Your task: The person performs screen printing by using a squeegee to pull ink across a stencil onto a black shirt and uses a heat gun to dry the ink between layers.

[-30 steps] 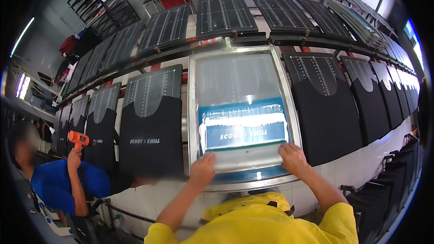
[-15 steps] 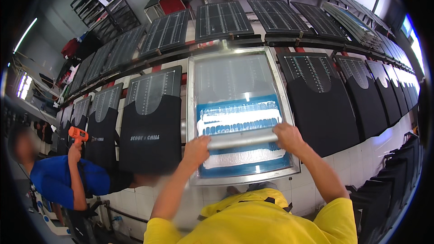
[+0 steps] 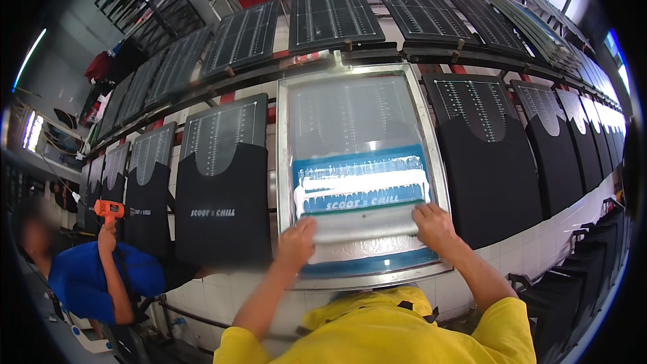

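Both my hands grip a wide squeegee (image 3: 364, 224), pale grey with a green blade edge. It lies across the mesh of a metal-framed printing screen (image 3: 284, 141). My left hand (image 3: 295, 241) is closed round its left end, and my right hand (image 3: 435, 226) round its right end. White ink (image 3: 364, 182) spreads in a thick band over the screen's blue stencil area (image 3: 310, 160), beyond the blade. Pale lettering shows in the stencil just past the blade. More white ink, thinly streaked, lies on the near side of the squeegee. A board shows faintly through the upper mesh.
Black shirts on boards stand to the left (image 3: 219, 189) and right (image 3: 488, 175). Bare marked boards (image 3: 335, 17) line the far side of the rail. At left, a person in a blue shirt (image 3: 111, 276) holds an orange pistol-shaped tool (image 3: 109, 209). More screens (image 3: 532, 23) stack at far right.
Both hands have drawn the squeegee toward me over the screen, and it has tipped so its green blade edge shows. The lettering beyond it is now more exposed.
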Demonstrator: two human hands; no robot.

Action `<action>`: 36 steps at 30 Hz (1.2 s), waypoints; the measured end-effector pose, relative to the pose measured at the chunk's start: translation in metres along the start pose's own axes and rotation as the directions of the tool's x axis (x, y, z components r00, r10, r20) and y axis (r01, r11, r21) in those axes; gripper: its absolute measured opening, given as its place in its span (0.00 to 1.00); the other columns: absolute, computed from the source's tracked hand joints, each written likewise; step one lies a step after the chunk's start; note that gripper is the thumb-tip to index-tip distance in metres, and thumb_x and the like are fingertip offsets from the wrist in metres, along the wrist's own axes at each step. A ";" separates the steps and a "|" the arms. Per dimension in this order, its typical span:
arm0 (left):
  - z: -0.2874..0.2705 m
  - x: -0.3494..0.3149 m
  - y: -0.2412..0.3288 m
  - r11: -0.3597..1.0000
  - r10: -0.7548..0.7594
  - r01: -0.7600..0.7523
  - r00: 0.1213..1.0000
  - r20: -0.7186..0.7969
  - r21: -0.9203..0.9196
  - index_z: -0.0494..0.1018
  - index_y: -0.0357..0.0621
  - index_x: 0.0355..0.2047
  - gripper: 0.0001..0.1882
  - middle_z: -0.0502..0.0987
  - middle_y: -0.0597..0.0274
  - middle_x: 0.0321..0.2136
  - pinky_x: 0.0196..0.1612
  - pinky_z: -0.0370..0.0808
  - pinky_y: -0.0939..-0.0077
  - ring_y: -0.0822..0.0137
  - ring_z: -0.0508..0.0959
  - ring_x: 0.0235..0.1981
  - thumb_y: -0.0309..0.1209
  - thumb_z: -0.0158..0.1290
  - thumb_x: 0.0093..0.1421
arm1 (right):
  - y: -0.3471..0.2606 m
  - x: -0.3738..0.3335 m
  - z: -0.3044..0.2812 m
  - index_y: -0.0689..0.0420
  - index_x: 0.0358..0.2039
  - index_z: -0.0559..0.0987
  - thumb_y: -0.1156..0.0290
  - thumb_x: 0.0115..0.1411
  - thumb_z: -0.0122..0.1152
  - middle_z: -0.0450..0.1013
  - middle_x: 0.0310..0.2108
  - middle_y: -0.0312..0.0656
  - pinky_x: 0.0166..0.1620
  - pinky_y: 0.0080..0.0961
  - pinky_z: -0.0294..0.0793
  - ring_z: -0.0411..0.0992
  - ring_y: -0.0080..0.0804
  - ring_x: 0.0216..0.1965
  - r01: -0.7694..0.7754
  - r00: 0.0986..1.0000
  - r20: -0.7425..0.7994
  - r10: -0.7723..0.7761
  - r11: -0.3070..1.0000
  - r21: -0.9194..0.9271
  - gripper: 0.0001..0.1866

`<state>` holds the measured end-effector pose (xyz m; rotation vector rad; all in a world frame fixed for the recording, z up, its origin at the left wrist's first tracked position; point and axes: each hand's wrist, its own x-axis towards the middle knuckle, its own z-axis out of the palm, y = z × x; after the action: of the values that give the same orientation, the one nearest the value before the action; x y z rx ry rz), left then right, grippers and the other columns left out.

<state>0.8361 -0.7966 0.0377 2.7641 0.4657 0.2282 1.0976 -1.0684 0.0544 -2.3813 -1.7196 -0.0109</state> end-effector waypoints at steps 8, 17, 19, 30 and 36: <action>-0.005 0.079 -0.044 1.000 0.013 -0.013 1.000 0.025 -0.001 0.79 0.41 0.41 0.22 0.82 0.53 0.44 0.45 0.80 0.58 0.49 0.82 0.42 0.20 0.57 0.42 | 0.035 0.068 -0.005 0.60 0.32 0.79 0.78 0.41 0.67 0.77 0.37 0.46 0.43 0.37 0.80 0.77 0.44 0.41 -0.034 0.997 0.070 0.036 0.999 -0.018 0.13; -0.015 -0.037 0.016 0.999 -0.022 0.023 1.000 0.009 -0.049 0.76 0.42 0.45 0.22 0.79 0.55 0.48 0.46 0.80 0.58 0.50 0.82 0.44 0.19 0.55 0.47 | -0.023 -0.036 -0.029 0.59 0.34 0.76 0.80 0.39 0.68 0.76 0.40 0.47 0.45 0.38 0.79 0.75 0.46 0.45 -0.033 0.999 0.013 0.032 0.994 0.109 0.18; -0.010 -0.068 0.030 1.000 0.021 -0.021 1.000 -0.011 -0.010 0.78 0.41 0.46 0.25 0.80 0.55 0.49 0.46 0.80 0.61 0.54 0.81 0.48 0.19 0.57 0.43 | -0.040 -0.064 -0.032 0.60 0.35 0.77 0.80 0.38 0.68 0.76 0.40 0.46 0.44 0.36 0.79 0.75 0.45 0.44 -0.031 0.999 0.014 0.029 0.991 0.128 0.19; -0.002 -0.043 0.020 0.998 0.060 -0.060 0.997 -0.042 -0.003 0.77 0.36 0.44 0.21 0.80 0.51 0.45 0.46 0.81 0.64 0.53 0.82 0.46 0.18 0.56 0.46 | -0.022 -0.039 -0.003 0.63 0.32 0.78 0.81 0.44 0.60 0.77 0.38 0.47 0.42 0.34 0.80 0.77 0.44 0.41 -0.008 0.999 -0.047 0.010 0.999 0.045 0.12; -0.001 0.041 -0.027 0.995 0.090 -0.092 0.994 -0.057 -0.025 0.77 0.39 0.43 0.23 0.80 0.54 0.44 0.43 0.81 0.62 0.53 0.82 0.44 0.18 0.57 0.42 | 0.017 0.038 -0.003 0.61 0.30 0.77 0.80 0.41 0.65 0.77 0.35 0.46 0.40 0.37 0.80 0.77 0.43 0.40 -0.042 0.999 0.030 0.042 0.999 0.017 0.12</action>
<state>0.8666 -0.7586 0.0333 2.7608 0.3480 0.3315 1.1261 -1.0382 0.0593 -2.4164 -1.6754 0.0456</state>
